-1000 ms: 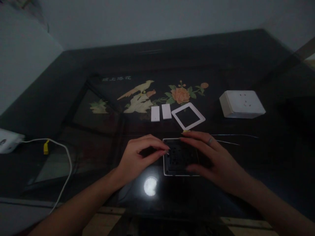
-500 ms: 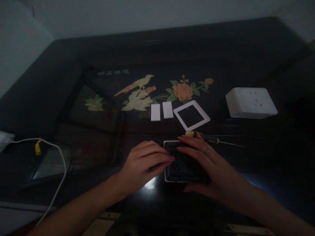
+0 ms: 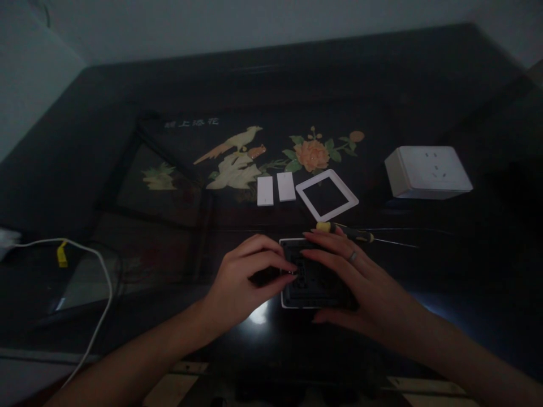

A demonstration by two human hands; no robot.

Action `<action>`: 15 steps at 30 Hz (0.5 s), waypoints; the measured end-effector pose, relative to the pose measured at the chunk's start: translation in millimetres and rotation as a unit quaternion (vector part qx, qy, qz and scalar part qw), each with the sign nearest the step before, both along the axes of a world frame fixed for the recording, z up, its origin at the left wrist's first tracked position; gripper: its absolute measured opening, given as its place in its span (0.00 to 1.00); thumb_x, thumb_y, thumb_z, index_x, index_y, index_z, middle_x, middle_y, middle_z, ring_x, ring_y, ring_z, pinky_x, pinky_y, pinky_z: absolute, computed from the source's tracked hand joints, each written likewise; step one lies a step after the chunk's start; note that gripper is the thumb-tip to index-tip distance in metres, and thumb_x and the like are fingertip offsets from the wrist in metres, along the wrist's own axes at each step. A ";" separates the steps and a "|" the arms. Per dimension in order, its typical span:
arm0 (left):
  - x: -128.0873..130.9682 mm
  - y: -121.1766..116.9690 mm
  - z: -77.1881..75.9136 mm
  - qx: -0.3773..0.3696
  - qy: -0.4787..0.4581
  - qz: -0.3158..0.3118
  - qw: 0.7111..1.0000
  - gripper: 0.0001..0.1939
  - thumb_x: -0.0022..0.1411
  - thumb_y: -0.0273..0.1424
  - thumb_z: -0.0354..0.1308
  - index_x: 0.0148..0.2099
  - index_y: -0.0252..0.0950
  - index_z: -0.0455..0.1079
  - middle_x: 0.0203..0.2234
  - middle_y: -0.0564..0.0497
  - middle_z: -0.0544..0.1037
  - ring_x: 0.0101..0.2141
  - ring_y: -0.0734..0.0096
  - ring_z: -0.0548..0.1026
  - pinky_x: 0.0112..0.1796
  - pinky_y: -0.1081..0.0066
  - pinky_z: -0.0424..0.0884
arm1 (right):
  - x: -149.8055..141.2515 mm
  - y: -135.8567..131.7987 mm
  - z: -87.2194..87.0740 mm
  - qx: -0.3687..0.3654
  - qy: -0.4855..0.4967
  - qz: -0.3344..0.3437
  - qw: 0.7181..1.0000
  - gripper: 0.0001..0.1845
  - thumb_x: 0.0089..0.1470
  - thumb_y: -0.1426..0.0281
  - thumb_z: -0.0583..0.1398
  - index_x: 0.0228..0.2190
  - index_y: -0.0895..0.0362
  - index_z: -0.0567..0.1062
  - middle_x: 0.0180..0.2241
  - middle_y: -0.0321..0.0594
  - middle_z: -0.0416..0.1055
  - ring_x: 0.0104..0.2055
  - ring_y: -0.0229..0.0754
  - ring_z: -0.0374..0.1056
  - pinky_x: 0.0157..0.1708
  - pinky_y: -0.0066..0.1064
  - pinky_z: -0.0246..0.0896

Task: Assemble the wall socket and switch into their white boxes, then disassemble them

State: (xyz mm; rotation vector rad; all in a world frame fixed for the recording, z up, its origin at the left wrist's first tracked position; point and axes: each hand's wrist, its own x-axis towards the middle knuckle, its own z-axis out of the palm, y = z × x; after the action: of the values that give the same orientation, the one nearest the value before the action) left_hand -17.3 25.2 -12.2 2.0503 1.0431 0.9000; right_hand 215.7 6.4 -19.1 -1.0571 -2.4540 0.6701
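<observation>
A wall switch body [image 3: 311, 298], black on the upper side with a white rim, lies on the table in front of me. My right hand [image 3: 360, 268] spans its right part, fingers over the far edge and thumb at the near edge. Over its left part, my left hand [image 3: 250, 277] pinches thumb and forefinger together. A tiny shiny bit shows at those fingertips, too small to name. Just beyond my right fingers lies a screwdriver [image 3: 350, 232] with a yellow and black handle. A white square frame [image 3: 308, 203] and two white rocker covers [image 3: 265, 192] rest farther back.
A white box with a socket face [image 3: 436, 169] stands at the right on the dark glossy table [image 3: 178, 316]. At the left, a white cable [image 3: 106, 271] with a yellow tag [image 3: 62, 254] runs from a white device. A bird and flower picture decorates the tabletop.
My left fingertips have moved slightly over the switch body and stay pinched. My right hand has shifted a little, with its thumb now at the near edge; more of the screwdriver handle shows.
</observation>
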 end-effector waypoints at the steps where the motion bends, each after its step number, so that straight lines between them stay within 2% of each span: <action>1: 0.2 0.3 0.3 -0.014 -0.001 0.006 1.000 0.02 0.59 0.25 0.65 0.35 0.37 0.77 0.32 0.51 0.77 0.33 0.71 0.77 0.34 0.73 0.75 | 0.1 0.0 -0.1 0.000 0.002 -0.001 1.000 0.39 0.51 0.59 0.67 0.59 0.56 0.59 0.63 0.56 0.61 0.67 0.56 0.54 0.63 0.59 0.52; 6: 0.5 2.0 1.5 -0.057 -0.002 0.016 0.998 0.04 0.56 0.24 0.66 0.35 0.36 0.76 0.32 0.51 0.77 0.33 0.71 0.77 0.35 0.73 0.74 | -0.7 1.4 0.8 0.018 0.001 0.004 1.000 0.39 0.50 0.59 0.68 0.58 0.58 0.60 0.61 0.58 0.62 0.66 0.57 0.56 0.62 0.59 0.53; 15: -0.4 1.5 2.7 -0.066 -0.002 0.010 0.998 0.04 0.57 0.22 0.64 0.34 0.35 0.76 0.32 0.51 0.75 0.34 0.72 0.76 0.35 0.74 0.72 | 0.5 1.2 0.8 0.011 -0.002 0.009 1.000 0.42 0.48 0.59 0.69 0.59 0.57 0.59 0.62 0.57 0.61 0.67 0.57 0.55 0.62 0.59 0.53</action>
State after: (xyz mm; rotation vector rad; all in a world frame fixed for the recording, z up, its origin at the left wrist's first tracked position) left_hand -17.8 26.7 -9.5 1.9322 1.0934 0.8223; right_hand 216.3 7.6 -18.3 -1.0304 -2.4708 0.6460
